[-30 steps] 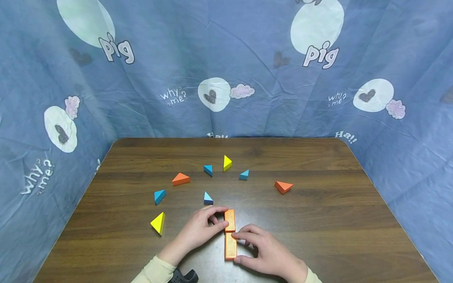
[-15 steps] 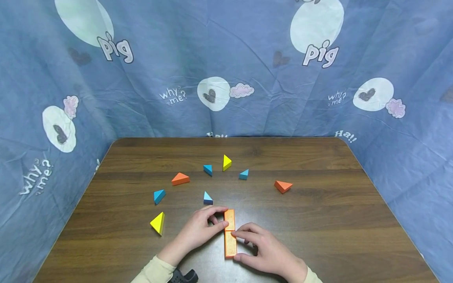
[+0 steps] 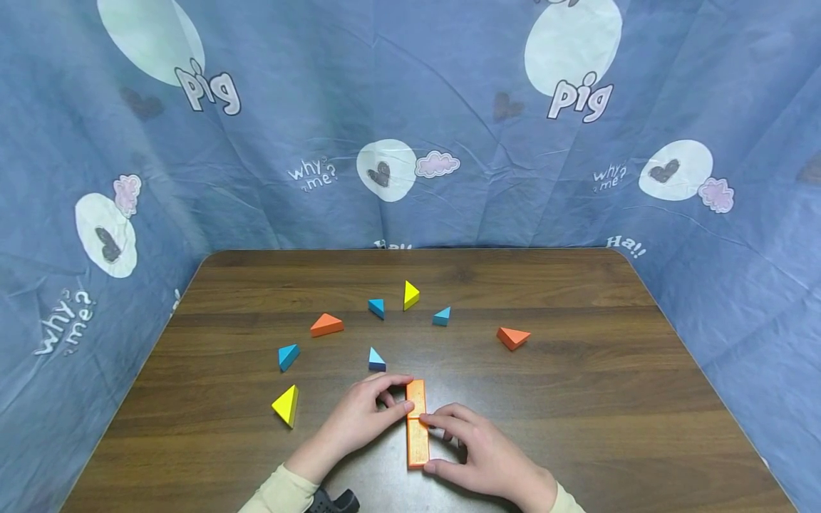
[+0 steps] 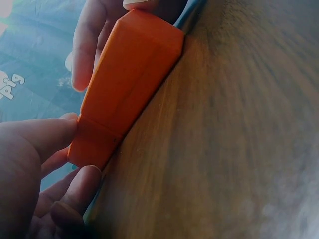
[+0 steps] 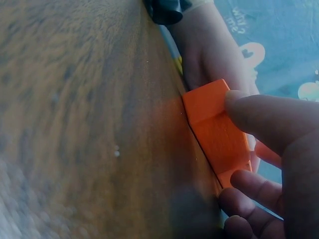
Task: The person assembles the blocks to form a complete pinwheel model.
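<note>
Two orange rectangular blocks lie end to end in a line on the brown table near its front in the head view. My left hand [image 3: 362, 413] holds the far orange block [image 3: 418, 395], index finger at its far left corner and thumb on its left side near the joint. The near orange block [image 3: 418, 447] is held by my right hand [image 3: 484, 450], index finger by the joint and thumb at the near right corner. In the left wrist view the near block fills most of the row, and the seam to the far block [image 4: 94, 144] looks closed.
Around the blocks lie several triangular blocks: a pale blue one [image 3: 377, 360] just beyond my left hand, a yellow one [image 3: 287, 406] and a blue one [image 3: 288, 356] to the left. An orange triangle [image 3: 513, 338] lies right. Blue printed cloth [image 3: 410, 92] hangs behind the table.
The near orange block has slid slightly forward under my right hand, and the thin gap to the far block has closed. My left hand and the triangles have stayed put.
</note>
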Tool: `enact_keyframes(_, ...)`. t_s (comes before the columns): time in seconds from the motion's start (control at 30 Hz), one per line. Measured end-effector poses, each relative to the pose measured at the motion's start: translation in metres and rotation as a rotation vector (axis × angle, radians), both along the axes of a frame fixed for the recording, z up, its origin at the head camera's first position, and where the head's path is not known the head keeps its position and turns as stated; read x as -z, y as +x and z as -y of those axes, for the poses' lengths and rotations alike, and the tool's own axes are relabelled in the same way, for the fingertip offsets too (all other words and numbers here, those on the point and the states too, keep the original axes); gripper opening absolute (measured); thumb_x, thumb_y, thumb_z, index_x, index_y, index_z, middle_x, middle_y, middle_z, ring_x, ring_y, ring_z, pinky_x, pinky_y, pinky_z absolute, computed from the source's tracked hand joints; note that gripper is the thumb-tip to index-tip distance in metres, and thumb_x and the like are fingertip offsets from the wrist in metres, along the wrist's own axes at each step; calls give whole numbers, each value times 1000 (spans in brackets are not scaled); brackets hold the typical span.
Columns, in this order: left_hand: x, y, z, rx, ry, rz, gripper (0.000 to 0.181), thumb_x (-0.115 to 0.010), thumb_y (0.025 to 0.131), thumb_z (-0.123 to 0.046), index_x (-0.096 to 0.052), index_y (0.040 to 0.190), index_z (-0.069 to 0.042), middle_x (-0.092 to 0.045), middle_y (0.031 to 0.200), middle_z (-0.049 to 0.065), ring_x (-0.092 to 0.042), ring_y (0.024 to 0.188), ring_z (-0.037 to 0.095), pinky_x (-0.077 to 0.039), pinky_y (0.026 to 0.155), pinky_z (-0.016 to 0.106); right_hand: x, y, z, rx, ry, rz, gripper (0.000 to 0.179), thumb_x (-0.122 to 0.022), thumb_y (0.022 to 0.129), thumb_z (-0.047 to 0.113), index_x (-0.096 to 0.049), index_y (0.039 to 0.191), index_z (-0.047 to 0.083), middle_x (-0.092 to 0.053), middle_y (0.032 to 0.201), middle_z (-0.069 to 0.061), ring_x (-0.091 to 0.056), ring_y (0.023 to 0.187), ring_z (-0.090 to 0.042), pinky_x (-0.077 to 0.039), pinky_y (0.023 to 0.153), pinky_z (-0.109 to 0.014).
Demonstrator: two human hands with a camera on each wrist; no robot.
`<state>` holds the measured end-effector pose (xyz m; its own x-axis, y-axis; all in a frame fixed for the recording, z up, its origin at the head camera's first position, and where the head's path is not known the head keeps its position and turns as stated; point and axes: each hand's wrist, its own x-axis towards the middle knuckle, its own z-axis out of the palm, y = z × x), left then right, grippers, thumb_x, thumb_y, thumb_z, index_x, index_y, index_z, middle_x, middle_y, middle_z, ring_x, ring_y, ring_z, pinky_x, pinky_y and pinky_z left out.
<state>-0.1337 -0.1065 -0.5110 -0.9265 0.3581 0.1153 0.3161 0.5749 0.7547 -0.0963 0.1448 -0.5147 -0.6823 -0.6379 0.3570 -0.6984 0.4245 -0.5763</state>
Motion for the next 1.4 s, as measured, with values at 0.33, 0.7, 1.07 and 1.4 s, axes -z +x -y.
enact_keyframes(0.33,2,-1,0,3,-6,-8,42,-69,91,-47,-67,126,-25,-62,95,-14,-56,76,0,-45,70,26,-1,1,0,29,11,18,59,-75,87,45,-58,138,19,-55,127,9,-55,90,-2,-45,75,-18)
enact_keyframes(0.7,1,-1,-1,2,-1,0,42,-70,90,-45,-67,127,-26,-62,99,-14,-57,77,1,-46,71,26,-2,1,-1,49,66,41,63,-71,88,50,-58,140,18,-53,136,7,-57,94,-1,-49,82,-25)
enact_keyframes(1.07,-4,17,2,43,15,-19,51,-69,89,-50,-64,132,-23,-55,132,-11,-59,81,0,-47,64,23,-2,2,0,51,65,50,62,-71,88,50,-58,140,19,-52,137,8,-57,97,-1,-49,83,-27)
enact_keyframes(1.4,-3,31,5,92,-36,-105,59,-69,88,-54,-64,135,-19,-56,133,-6,-58,82,-1,-47,71,24,-3,1,0,28,67,43,63,-71,89,48,-56,141,16,-53,139,4,-58,99,-2,-49,85,-28)
